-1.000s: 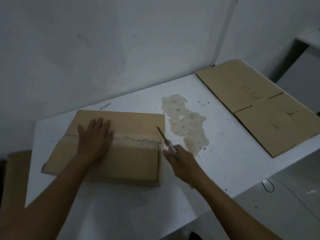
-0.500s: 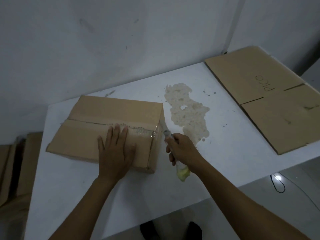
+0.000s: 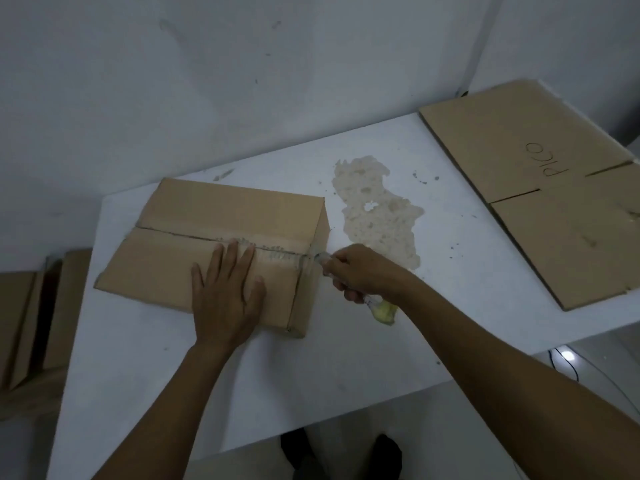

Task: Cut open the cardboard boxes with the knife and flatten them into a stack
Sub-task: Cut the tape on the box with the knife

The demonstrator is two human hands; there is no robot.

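Pressing palm down on the near flap of a closed cardboard box, the left hand lies with its fingers straight and slightly spread. Its fingertips reach the taped seam. The box is plain brown board, matte and rectangular, and sits on the left half of a white table. Its long axis runs left to right across the view, the right end a little nearer the person. The seam follows that same axis between the two top flaps: a thin dark line on the left, clear crinkled tape glinting on the right.

The right hand is curled tight round a knife, the fist just beside the box's right end. A pale handle with a yellow butt sticks out below the hand toward the person. The thin blade points up and left, its tip meeting the box at the right end of the seam, by the top edge. The knife's long axis lies on a diagonal, steeper than the seam.

A rough beige patch with ragged edges mars the tabletop just right of the box. Well apart, at the table's right end, lies a flattened cardboard sheet, smooth and brown, with slits between its panels and "PICO" handwritten on it. More folded cardboard stands on edge below the table's left side, in front of a dull, scuffed white wall
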